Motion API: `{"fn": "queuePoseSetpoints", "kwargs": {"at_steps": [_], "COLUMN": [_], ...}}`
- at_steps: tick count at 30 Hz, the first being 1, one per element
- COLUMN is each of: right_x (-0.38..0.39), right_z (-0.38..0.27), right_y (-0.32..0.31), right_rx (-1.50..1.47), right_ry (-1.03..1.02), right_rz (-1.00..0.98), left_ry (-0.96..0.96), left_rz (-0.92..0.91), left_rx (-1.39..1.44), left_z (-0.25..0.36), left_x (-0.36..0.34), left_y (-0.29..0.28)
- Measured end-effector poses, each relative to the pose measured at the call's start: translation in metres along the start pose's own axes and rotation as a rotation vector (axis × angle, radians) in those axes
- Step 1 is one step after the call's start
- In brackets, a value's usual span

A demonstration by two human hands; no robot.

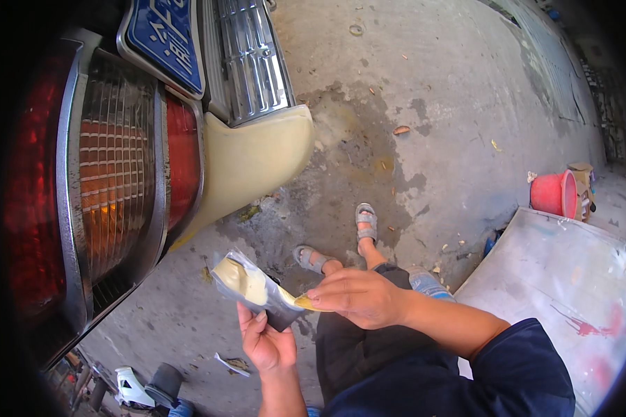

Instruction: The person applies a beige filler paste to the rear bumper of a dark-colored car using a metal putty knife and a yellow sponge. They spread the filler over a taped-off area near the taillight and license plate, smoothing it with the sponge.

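My left hand point(268, 337) grips a flat palette point(279, 309) covered in thin plastic, with cream-coloured paste point(245, 279) spread on it. In my right hand point(358, 299) is a thin yellow scraper point(306, 304), its edge at the palette's right end by a streak of paste. Above and left of my hands are a car's cream bumper corner point(250, 160), red and amber tail lamp point(115, 181), chrome step strip point(250, 66) and blue number plate point(163, 38).
Concrete floor point(431, 83) with damp stains and debris surrounds my sandalled feet point(366, 226). On the right lie a large paint-marked pale panel point(570, 292) and a red bucket point(549, 196) beside cardboard. A black bucket point(163, 386) and white plastic part point(132, 389) sit at lower left.
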State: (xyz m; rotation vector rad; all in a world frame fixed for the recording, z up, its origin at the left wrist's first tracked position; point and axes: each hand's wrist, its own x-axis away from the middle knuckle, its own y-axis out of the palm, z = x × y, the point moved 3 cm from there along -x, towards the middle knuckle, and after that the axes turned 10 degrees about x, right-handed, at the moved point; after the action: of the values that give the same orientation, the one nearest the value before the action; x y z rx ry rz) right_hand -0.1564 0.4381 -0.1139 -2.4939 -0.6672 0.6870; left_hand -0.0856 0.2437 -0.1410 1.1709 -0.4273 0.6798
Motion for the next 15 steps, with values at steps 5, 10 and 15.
{"fn": "queuePoseSetpoints", "kwargs": {"at_steps": [5,10,15], "right_x": [-0.038,-0.115,-0.145], "right_z": [0.044,0.121,0.126], "right_y": [-0.029,-0.061,-0.041], "right_rx": [0.213,0.512,0.574], "right_ry": [0.097,0.368,0.355], "right_rz": [0.097,0.29,0.207], "left_ry": [-0.009,0.008,0.019], "left_rz": [-0.061,-0.075,-0.018], "left_rx": [0.071,0.042,0.012], "left_z": [0.012,0.015,0.021], "left_x": [0.001,-0.008,-0.013], "left_y": [-0.012,-0.016,-0.033]}}
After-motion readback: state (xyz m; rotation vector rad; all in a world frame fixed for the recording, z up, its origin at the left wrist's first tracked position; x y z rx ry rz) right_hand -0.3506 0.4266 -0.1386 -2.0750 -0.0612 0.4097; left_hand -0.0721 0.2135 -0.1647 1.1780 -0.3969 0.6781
